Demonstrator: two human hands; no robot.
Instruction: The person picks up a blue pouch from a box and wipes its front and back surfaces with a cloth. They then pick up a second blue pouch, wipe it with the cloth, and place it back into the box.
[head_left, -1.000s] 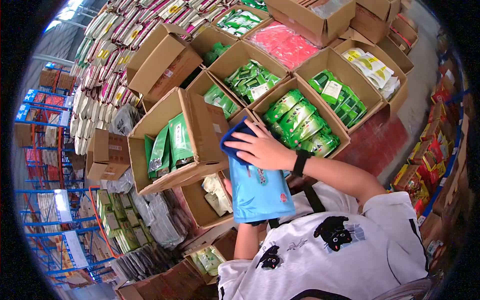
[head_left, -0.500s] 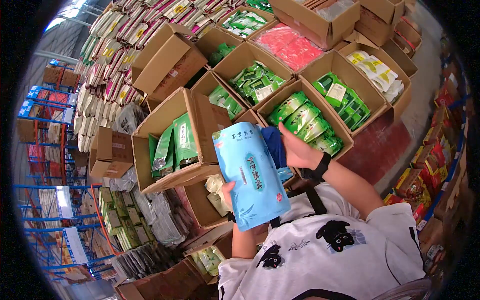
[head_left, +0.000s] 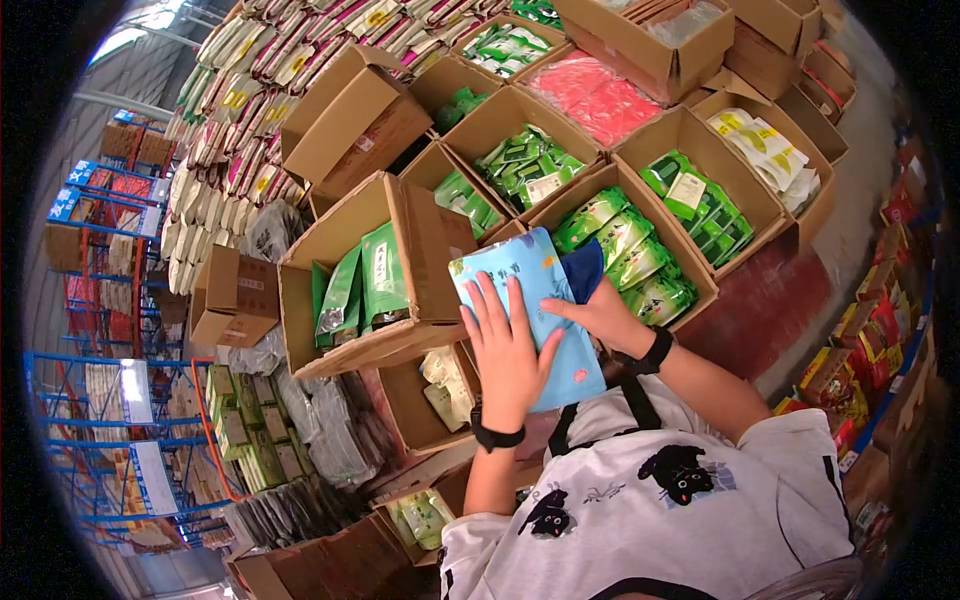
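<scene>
A light blue printed pouch (head_left: 570,365) is held up in front of my chest, its printed face towards me. My left hand (head_left: 505,350) lies flat across that face, fingers stretched out and spread. At the pouch's right side, my right hand (head_left: 605,315) grips the edge with the thumb on the front; its other fingers are hidden behind. A dark blue piece (head_left: 585,270), perhaps cloth, shows between the pouch and my right hand. Just beyond stands a carton (head_left: 690,295) of green packets (head_left: 640,255). Left of the pouch is a tilted carton (head_left: 430,250) with green pouches (head_left: 383,270).
Several open cartons hold green packets (head_left: 530,165), pink packets (head_left: 595,95) and white-and-yellow packets (head_left: 765,150). Stacked bags (head_left: 250,110) rise behind. Blue shelving (head_left: 90,440) stands at the left; red and yellow boxes (head_left: 840,370) line the right.
My left hand has moved from the pouch's lower left edge onto its front and spread flat. The pouch has tilted and shifted slightly right; my right thumb now lies on its front.
</scene>
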